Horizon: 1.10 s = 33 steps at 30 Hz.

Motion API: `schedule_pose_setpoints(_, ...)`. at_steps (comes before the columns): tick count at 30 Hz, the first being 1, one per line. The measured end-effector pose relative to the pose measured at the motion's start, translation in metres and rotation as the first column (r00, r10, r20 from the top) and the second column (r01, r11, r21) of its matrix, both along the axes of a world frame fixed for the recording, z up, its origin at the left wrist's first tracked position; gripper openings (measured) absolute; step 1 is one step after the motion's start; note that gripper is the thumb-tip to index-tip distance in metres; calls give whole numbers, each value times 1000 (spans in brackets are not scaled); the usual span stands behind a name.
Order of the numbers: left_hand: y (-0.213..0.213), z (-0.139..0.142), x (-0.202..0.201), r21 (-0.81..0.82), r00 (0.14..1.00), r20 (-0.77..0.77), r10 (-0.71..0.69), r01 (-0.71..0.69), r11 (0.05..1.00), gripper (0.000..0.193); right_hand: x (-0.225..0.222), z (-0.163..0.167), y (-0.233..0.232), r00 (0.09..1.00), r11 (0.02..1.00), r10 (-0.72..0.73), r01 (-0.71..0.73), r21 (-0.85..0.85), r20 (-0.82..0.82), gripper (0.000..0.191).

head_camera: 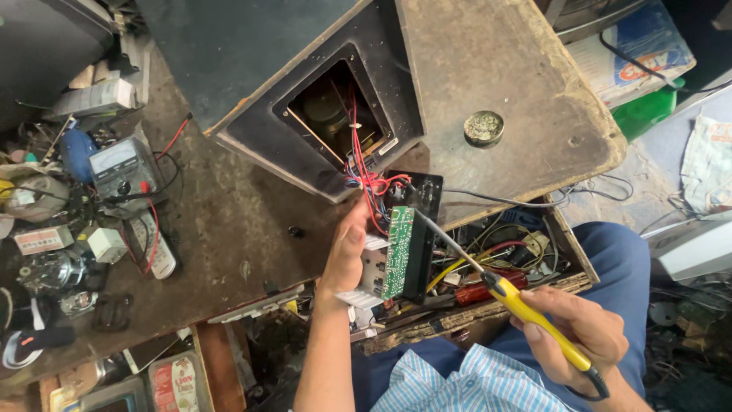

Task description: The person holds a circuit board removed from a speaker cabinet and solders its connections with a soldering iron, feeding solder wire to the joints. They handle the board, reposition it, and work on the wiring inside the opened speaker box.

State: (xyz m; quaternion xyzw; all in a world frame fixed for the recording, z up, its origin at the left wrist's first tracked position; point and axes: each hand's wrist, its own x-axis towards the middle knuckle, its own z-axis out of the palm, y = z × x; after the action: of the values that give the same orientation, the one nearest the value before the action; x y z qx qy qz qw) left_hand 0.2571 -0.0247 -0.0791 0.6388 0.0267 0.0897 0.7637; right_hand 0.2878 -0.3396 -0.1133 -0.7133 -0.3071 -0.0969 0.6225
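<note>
Soldering iron [534,317] with a yellow handle lies in the right hand [583,332], fingers wrapped closed around the grip, low at the right above the blue trouser leg [610,259] and the striped shirt [457,385]. Its thin metal tip reaches up and left to the upper edge of a green circuit board [398,252]. That board is fixed to a black panel [419,229], and the left hand [347,252] holds the assembly upright from the left side, thumb on the near face, fingers curled shut behind it where they cannot be seen. Red and blue wires [366,179] run from the board up into the rectangular opening of a dark speaker cabinet [335,114] lying on the table [229,221].

Just behind the board an open drawer [503,252] holds tangled yellow and red leads and small parts. At the bottom left, near the table edge, lies a white packet with red print [174,381]. Further left on the table lies a grey multimeter [122,164] with red and black leads, beside a small white box [107,244], a white label with red print [42,239] and a white tube with red lettering [156,248]. On the cabinet's worn wooden top sits a small round tin [484,127]. Farthest off, at the top right, lie a white and blue printed box [640,46] and a green container [648,111].
</note>
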Motion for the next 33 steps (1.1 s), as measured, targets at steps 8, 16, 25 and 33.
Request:
schedule_pose_setpoints(8,7,-9,-9,-232,990,-123,-62,32,972,108,4,1,14,994,995,105,-105,-5,25,25)
schedule_pose_setpoints(16,12,-18,-10,-350,984,-159,-76,16,937,103,5,9,23,994,995,93,-91,-40,64,26)
schedule_pose_setpoints(25,25,-28,-11,-423,974,-192,-118,26,906,98,7,15,28,983,994,111,-108,-34,148,28)
schedule_pose_setpoints(33,29,-31,-10,-423,970,-198,-143,47,905,100,4,16,28,984,994,106,-101,-44,142,29)
